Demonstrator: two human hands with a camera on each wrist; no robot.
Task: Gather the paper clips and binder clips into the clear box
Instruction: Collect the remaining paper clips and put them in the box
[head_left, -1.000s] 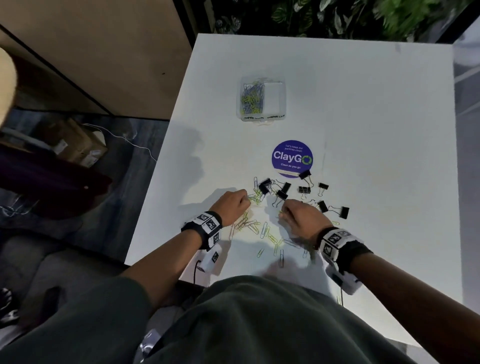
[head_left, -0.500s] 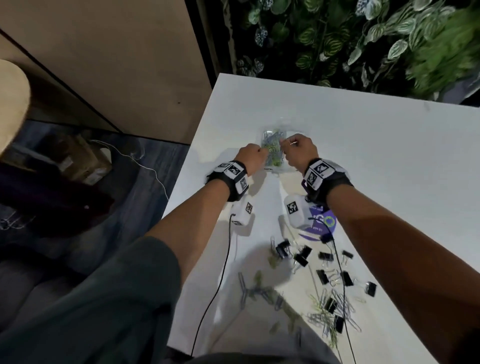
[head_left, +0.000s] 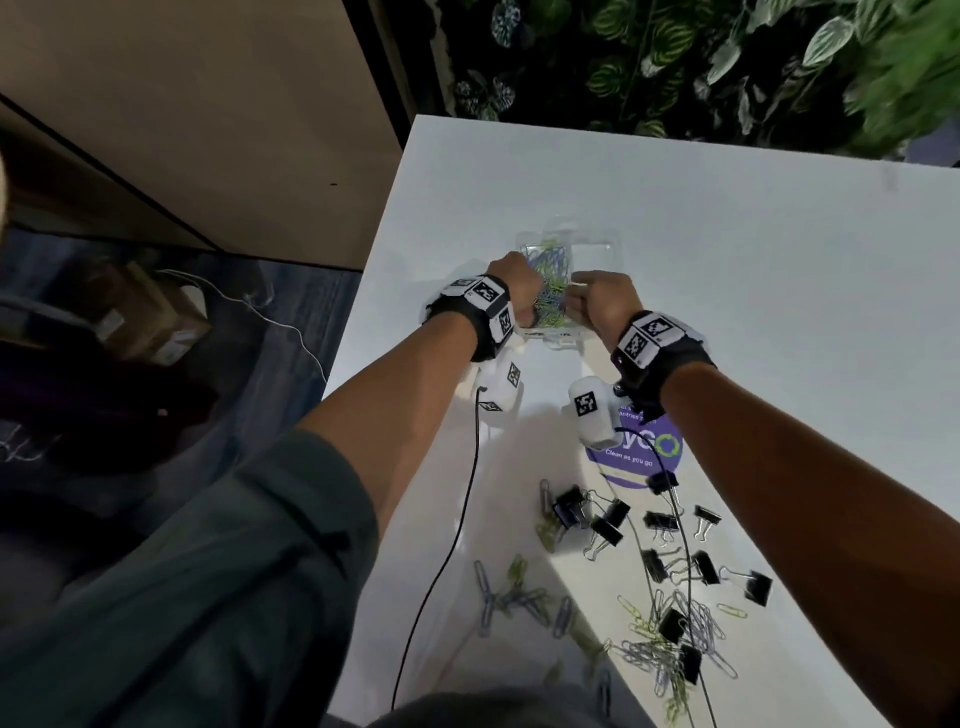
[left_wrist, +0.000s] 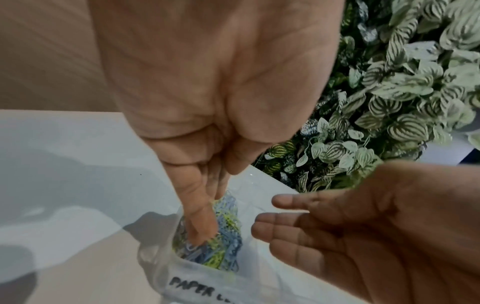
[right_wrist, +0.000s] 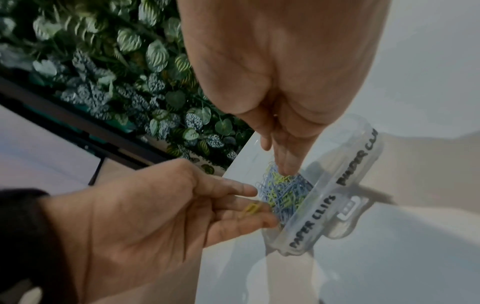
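Observation:
The clear box stands at the far middle of the white table, its near wall marked "PAPER CLIPS" and "BINDER CLIPS". Blue and yellow paper clips fill its left compartment. My left hand reaches straight fingers down into that pile. One yellow clip lies on its fingers. My right hand hovers over the same compartment, fingers extended, holding nothing. Loose paper clips and several black binder clips lie on the near table.
A purple round sticker sits between box and loose clips. A black cable runs from my left wrist toward me. The table's left edge lies close beside the box. A leafy wall backs the table; a cardboard box sits on the floor.
Both hands went from the loose clips near me up to the clear box. Since half a second ago they have stayed over its left compartment, and their fingers have straightened.

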